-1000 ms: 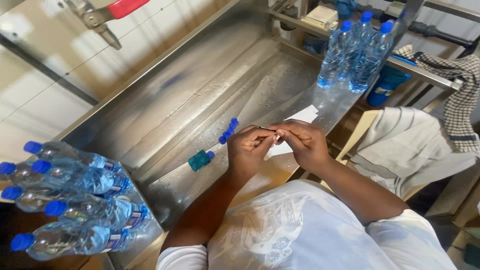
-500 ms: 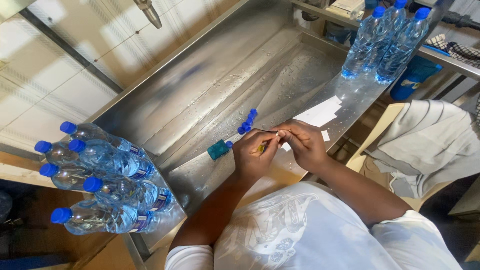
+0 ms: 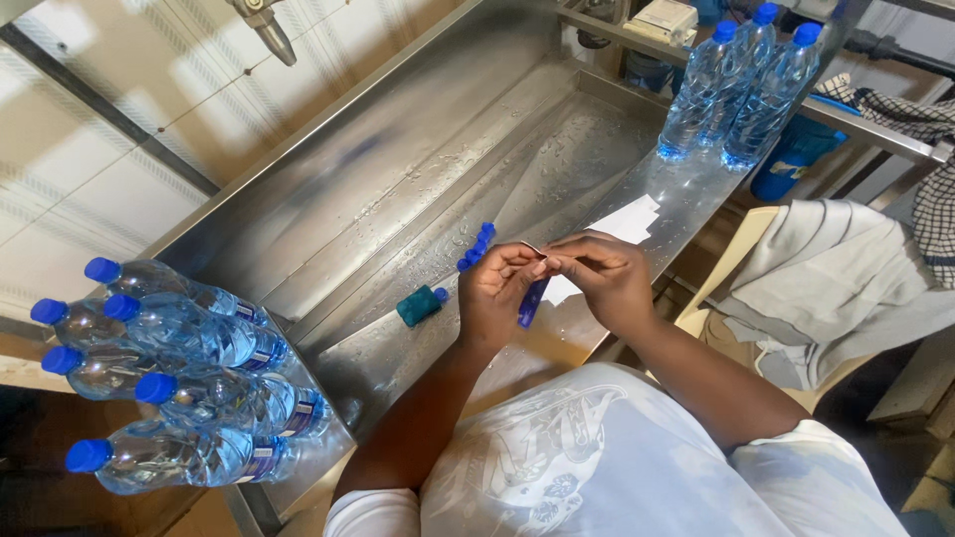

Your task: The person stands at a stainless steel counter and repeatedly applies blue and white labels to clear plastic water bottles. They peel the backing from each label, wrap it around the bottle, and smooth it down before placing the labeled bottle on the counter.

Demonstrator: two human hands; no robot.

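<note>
My left hand (image 3: 502, 288) and my right hand (image 3: 602, 278) meet over the front rim of a wet steel trough (image 3: 398, 189). Together they pinch a small blue strip (image 3: 531, 300) that hangs down between the fingers. A short row of blue caps (image 3: 476, 247) lies on the steel just beyond my left hand. A teal block (image 3: 420, 305) sits to the left of it. White paper sheets (image 3: 627, 224) lie on the ledge under and behind my right hand.
Several blue-capped water bottles (image 3: 189, 373) stand packed at the trough's near-left end, and three more water bottles (image 3: 736, 85) at the far right. A striped cloth (image 3: 846, 278) drapes a chair on the right. A tap (image 3: 261, 22) hangs above.
The view has shifted, so the bottles at left appear lower. The blue strip now hangs visibly below my fingers; before, the hands pinched something small between the fingertips.
</note>
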